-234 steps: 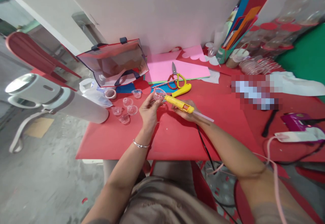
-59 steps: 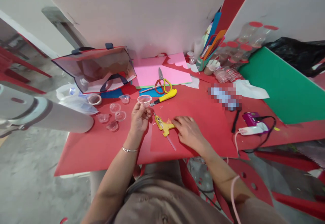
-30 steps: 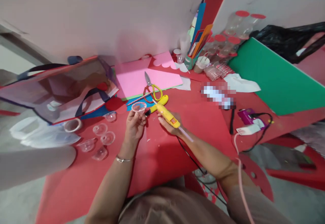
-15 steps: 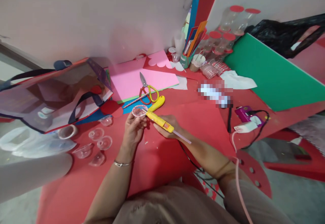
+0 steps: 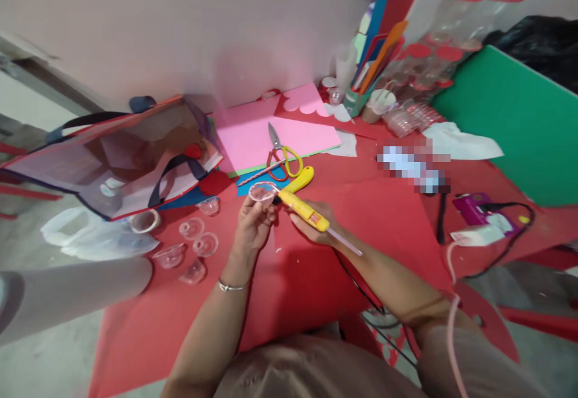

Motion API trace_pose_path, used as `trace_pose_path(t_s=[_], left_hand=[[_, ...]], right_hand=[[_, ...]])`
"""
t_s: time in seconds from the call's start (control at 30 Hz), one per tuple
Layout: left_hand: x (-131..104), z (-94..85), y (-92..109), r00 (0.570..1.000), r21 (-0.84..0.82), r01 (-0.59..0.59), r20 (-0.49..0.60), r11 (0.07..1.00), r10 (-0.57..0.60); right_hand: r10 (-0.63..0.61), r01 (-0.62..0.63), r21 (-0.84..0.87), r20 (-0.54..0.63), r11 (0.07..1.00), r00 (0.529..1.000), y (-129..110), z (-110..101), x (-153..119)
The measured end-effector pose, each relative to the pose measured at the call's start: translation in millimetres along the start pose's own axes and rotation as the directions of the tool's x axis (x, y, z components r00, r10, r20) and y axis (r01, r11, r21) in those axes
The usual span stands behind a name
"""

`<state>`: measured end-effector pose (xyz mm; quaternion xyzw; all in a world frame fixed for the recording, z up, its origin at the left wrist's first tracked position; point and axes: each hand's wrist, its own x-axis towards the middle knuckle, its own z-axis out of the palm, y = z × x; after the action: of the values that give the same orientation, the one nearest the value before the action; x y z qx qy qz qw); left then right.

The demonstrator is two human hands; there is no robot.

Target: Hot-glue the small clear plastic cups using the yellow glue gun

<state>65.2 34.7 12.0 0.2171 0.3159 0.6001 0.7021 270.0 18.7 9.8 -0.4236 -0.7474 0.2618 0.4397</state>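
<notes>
My left hand (image 5: 256, 222), closed, pinches a small clear plastic cup (image 5: 262, 192) with a pink-and-white rim. My right hand (image 5: 311, 227) is wrapped round a yellow hot glue gun (image 5: 303, 210), with a translucent glue stick (image 5: 345, 241) poking out of its rear. The gun's nozzle is at the right side of the cup's rim; whether it touches I cannot tell. Just beyond lie scissors (image 5: 275, 139) with one red and one yellow handle, and a pink-and-white twisted stick (image 5: 258, 174). Several clear plastic domed cups (image 5: 205, 244) lie left of my left hand.
Pink sheets (image 5: 253, 133) lie against the wall on the red table (image 5: 374, 223). A mesh bag (image 5: 135, 157) and a tape roll (image 5: 145, 221) are at left. Lidded jars (image 5: 433, 61), a green board (image 5: 519, 127) and a power strip (image 5: 478, 235) with cords are at right.
The camera has turned left, so the scene sits further right. The glue gun's nozzle has shifted from over the cup toward its right rim. Both hands keep their holds.
</notes>
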Motion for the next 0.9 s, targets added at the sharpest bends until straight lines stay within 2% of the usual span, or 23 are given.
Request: trace_pose_path(t_s=[0.1,0.17,0.3,0.4,0.57,0.73,0.9], left_hand=[[4,4.3,-2,1.000,0.023,0.011,0.023,1.000,-0.011],[5,7.4,-5,0.998,0.044,0.037,0.054,0.998,-0.039],[3,10.7,-12,0.994,0.047,0.065,0.084,0.997,-0.069],[1,11.3,-15,0.997,0.044,0.046,0.055,0.998,-0.048],[3,13.6,-16,0.998,0.064,0.019,0.059,0.998,-0.023],[7,17.5,-15,0.996,0.081,0.017,0.089,0.997,-0.024],[14,13.0,-10,0.997,0.061,-0.037,0.076,0.997,0.032]], right_hand=[[-0.055,0.056,0.003,-0.086,0.998,0.995,6,3,1],[-0.069,0.067,-0.021,-0.103,0.997,0.992,8,2,1],[0.031,-0.033,-0.007,-0.165,0.999,0.986,9,-2,-3],[0.079,-0.074,0.045,-0.141,0.996,0.987,6,-4,-5],[0.017,-0.015,0.018,-0.128,1.000,0.992,7,-4,-6],[-0.026,0.010,-0.084,-0.194,0.996,0.981,11,-7,-6],[-0.099,0.078,-0.119,-0.181,0.990,0.979,12,-2,-3]])
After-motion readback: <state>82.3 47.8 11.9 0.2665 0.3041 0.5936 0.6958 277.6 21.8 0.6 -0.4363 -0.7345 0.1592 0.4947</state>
